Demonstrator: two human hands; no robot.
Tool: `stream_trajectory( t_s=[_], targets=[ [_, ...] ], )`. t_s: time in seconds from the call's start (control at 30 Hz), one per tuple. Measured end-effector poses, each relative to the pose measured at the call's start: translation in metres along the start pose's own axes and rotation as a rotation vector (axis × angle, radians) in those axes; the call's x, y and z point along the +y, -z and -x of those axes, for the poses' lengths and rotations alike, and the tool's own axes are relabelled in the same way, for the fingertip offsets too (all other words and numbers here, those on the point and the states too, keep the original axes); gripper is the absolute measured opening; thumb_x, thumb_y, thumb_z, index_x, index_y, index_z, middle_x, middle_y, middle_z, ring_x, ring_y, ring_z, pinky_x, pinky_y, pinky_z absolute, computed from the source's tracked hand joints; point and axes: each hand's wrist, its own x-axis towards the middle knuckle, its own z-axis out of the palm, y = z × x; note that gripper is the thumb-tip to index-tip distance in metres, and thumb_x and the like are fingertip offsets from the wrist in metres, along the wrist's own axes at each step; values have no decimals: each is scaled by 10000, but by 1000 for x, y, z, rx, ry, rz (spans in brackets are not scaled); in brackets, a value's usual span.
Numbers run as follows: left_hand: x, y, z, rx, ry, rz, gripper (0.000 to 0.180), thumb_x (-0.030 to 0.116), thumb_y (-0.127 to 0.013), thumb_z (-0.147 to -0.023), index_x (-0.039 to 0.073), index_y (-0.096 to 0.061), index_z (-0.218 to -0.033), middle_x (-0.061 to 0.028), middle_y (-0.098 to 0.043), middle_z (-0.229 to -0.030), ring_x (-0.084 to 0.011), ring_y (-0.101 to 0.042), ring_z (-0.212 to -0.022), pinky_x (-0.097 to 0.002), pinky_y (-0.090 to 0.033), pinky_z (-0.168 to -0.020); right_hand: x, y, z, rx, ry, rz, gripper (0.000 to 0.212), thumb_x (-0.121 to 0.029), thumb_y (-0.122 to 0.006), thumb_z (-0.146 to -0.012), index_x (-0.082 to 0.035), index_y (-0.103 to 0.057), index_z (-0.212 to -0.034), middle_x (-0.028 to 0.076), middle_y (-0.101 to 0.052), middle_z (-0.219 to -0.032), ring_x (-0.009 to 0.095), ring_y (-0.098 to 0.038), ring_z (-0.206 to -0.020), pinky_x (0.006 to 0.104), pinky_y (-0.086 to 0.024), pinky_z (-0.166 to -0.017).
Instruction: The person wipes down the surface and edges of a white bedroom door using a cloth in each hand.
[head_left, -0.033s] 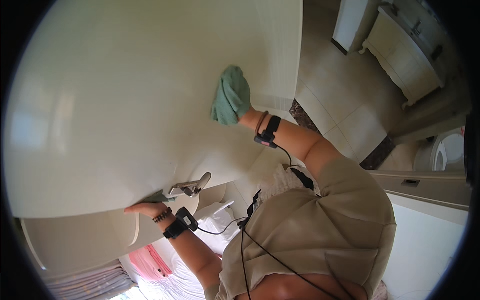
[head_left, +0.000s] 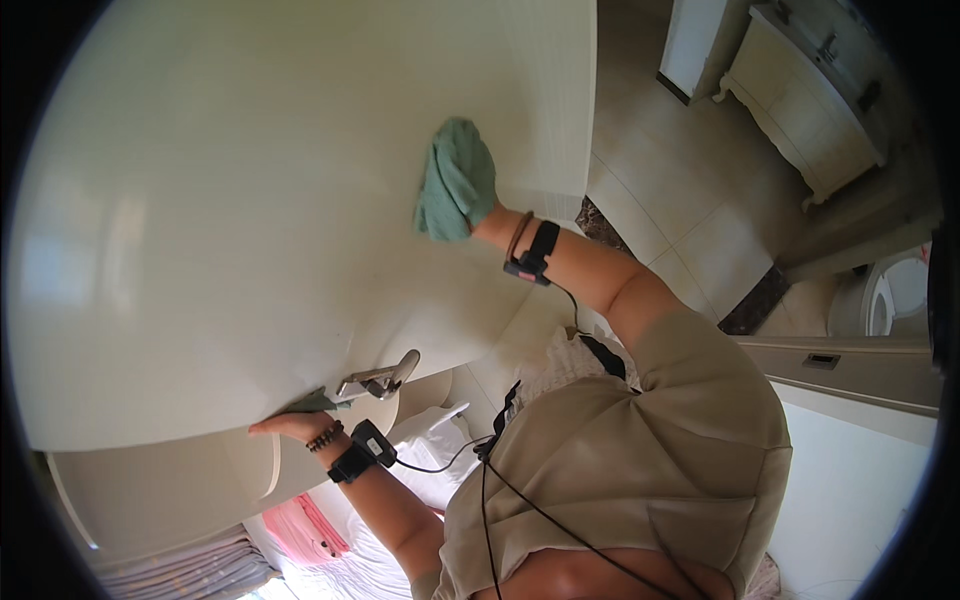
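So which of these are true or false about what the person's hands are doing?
1. The right hand presses a green cloth on the white door. True.
2. The left hand holds a sponge. False: it rests at the door's edge by the metal handle.
3. Both wrists wear black bands. True.
4. The cloth is red. False: green.

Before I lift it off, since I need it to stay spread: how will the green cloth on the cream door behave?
The crumpled green cloth bunches under the right hand, so it is probably floppy and will likely droop. It looks thin, probably light. Pushed across the smooth cream door, it should slide.
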Motion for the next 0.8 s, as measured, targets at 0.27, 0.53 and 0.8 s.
stream_trajectory(
  t_s=[0.27,0.53,0.8],
  targets=[
    [-11,16,-10,75,-88,-44,819,669,-114,-744,49,-266,-1256,-134,-277,-1293,-320,-270,-1172,-425,-230,-975,57,85,-59,561,-269,-124,268,-229,-406,-847,-64,-450,-1054,132,-481,-1013,238,-437,-970,327,-305,-897],
    [-6,-15,4,176,-157,22,790,629,-281,-737,17,-298,-1236,-133,-285,-1292,-297,-246,-1185,-385,-180,-988,110,44,8,832,-1188,-816,407,-338,-304,-863,-6,-357,-1094,82,-429,-1003,194,-424,-856,306,-341,-774],
    [-9,-17,11,260,-206,109,750,575,-372,-746,-17,-351,-1206,-127,-334,-1272,-264,-243,-1193,-314,-132,-1006,50,189,-142,800,245,361,179,-99,-468,-648,-43,-518,-810,160,-527,-881,325,-458,-808,517,-298,-703]
  ],
)
